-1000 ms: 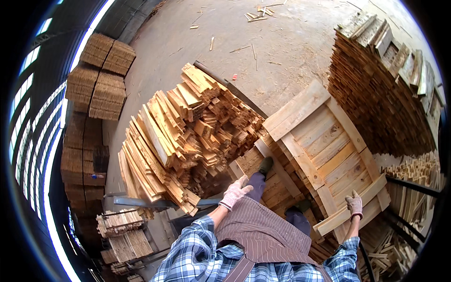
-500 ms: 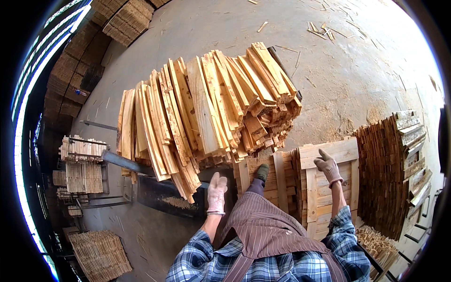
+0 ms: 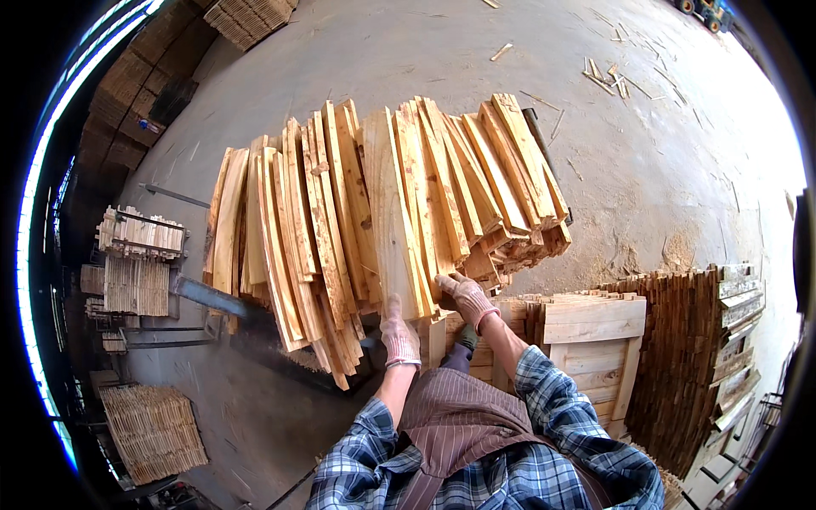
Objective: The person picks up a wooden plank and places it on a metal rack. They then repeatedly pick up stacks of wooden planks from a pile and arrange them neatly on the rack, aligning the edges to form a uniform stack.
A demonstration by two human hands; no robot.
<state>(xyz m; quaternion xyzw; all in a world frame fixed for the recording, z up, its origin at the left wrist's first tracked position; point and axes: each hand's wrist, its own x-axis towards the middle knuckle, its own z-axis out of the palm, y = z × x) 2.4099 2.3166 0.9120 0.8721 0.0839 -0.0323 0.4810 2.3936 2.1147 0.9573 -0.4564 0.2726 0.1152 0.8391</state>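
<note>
A wide pale board [image 3: 389, 212] lies lengthwise on top of the pile of boards [image 3: 319, 229], around the pile's middle. The gloved left hand [image 3: 399, 334] is at the board's near end, fingers extended and close together. The gloved right hand [image 3: 470, 299] is half curled at the pile's near edge, just right of that board, its fingertips at the ends of neighbouring boards. Whether either hand has a firm hold, I cannot tell.

Half a second ago the hands were well apart, the right one over the wooden panels [image 3: 595, 319] to the right of the pile; now it has come across to the pile, and the left has moved up to the board.

Left of the pile, a metal bar [image 3: 208, 294] sticks out, with bundled slats [image 3: 136, 285] farther out. Right of the pile, past the panels, stands a dark stack of boards [image 3: 680, 348]. Beyond the pile, scraps [image 3: 608, 81] litter the floor [image 3: 408, 64]. Farther right, part of a blue vehicle [image 3: 707, 13] now shows, absent from the earlier view.
</note>
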